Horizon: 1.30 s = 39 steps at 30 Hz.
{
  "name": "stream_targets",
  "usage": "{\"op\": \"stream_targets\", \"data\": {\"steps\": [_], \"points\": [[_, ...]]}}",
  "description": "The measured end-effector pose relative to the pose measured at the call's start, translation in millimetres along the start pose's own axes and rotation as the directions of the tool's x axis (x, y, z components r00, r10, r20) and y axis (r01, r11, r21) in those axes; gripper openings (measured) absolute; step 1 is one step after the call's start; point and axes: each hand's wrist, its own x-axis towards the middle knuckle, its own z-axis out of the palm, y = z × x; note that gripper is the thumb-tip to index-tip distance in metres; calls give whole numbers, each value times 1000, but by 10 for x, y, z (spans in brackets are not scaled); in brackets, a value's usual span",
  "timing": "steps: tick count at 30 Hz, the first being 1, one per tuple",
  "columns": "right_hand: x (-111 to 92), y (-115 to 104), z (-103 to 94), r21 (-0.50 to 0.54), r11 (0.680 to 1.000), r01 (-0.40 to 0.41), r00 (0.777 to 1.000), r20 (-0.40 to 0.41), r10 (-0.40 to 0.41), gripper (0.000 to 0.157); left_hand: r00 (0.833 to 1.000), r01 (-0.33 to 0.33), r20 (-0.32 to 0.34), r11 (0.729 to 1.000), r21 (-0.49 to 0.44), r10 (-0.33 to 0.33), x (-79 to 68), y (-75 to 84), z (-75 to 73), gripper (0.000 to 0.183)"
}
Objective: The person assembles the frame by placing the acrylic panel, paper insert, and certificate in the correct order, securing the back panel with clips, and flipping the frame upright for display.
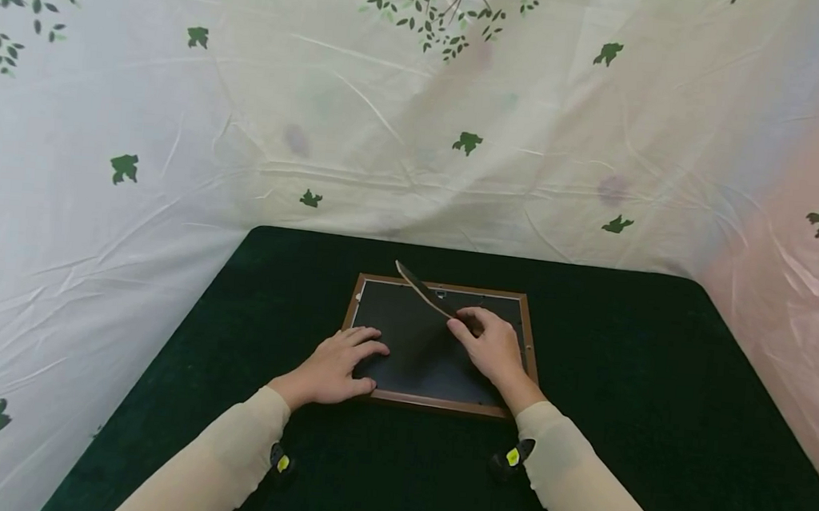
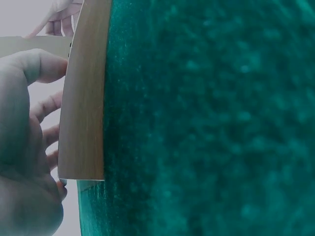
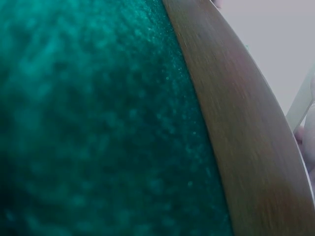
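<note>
A wooden picture frame (image 1: 434, 403) lies face down, its dark back panel (image 1: 402, 355) upward. My right hand (image 1: 492, 346) pinches the frame's stand leg (image 1: 423, 290), a thin dark flap with a pale edge, between thumb and fingers. The flap slants up off the panel toward the far left. My left hand (image 1: 334, 367) rests on the frame's near left corner, fingers spread and lightly bent, thumb by the front edge. In the left wrist view, that hand (image 2: 24, 128) shows behind the brown frame side (image 2: 83, 98). The right wrist view shows mostly the frame's edge (image 3: 236, 108).
A dark green cloth (image 1: 645, 386) covers the table under the frame. A small metal hanger (image 1: 440, 293) sits near the panel's far edge. Pale curtains (image 1: 391, 126) with green leaf prints surround the table's back and sides.
</note>
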Motion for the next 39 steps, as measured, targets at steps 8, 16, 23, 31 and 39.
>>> {"op": "stream_targets", "data": {"steps": [8, 16, 23, 31, 39], "points": [[-120, -85, 56, -1, 1000, -9, 1000, -22, 9, 58, 1000, -21, 13, 1000, -17, 21, -99, -17, -30, 47], [-113, -68, 45, -3, 1000, -14, 1000, -19, 14, 59, 1000, -23, 5, 999, -30, 23, -66, -51, 19, 47], [-91, -45, 34, 5, 1000, -13, 1000, -10, 13, 57, 999, -36, 11, 998, -53, 36, -74, -30, -10, 48], [-61, -59, 19, 21, 1000, -5, 1000, 6, 5, 59, 1000, -13, 11, 981, -194, 16, -197, -144, -175, 55], [-11, -38, -16, 23, 1000, -5, 1000, 19, 5, 59, 983, -3, -176, 956, -295, -51, -273, -181, -500, 61]]}}
